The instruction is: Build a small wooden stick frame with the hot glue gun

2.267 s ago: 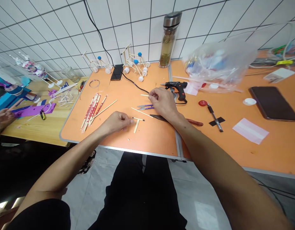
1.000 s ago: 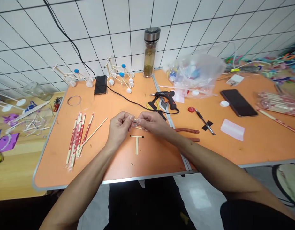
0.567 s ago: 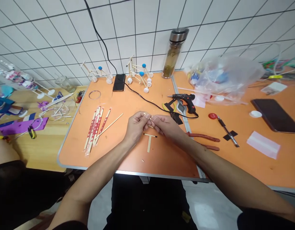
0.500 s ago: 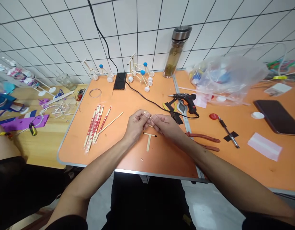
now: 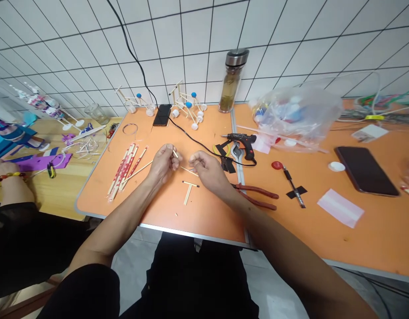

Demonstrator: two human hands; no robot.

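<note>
My left hand (image 5: pixel 163 166) is closed, pinching a short piece of wooden stick (image 5: pixel 175 153) whose pale end sticks out between the fingertips. A small gap to the right, my right hand (image 5: pixel 206 170) is closed with thumb and forefinger together; whatever it may hold is hidden. A thin wooden stick (image 5: pixel 188 170) lies on the table, running towards the right fingers. Just below the hands, a short stick with dark ends (image 5: pixel 191 184) and paired light sticks (image 5: pixel 187 195) lie in a T shape. Wrapped chopsticks (image 5: pixel 125 170) and one loose chopstick (image 5: pixel 138 172) are left of my left hand.
A glue gun (image 5: pixel 241 141) with its cord and red-handled pliers (image 5: pixel 257 195) lie right of my hands. Stick models (image 5: pixel 187 106), a phone (image 5: pixel 163 115) and a tea bottle (image 5: pixel 233 82) stand or lie along the wall. Another person's hand (image 5: pixel 5 170) is at far left.
My hands, together before, have moved apart, the left one keeping a short stick piece. The view has shifted to the right. Another person's hand has come into sight at the left.
</note>
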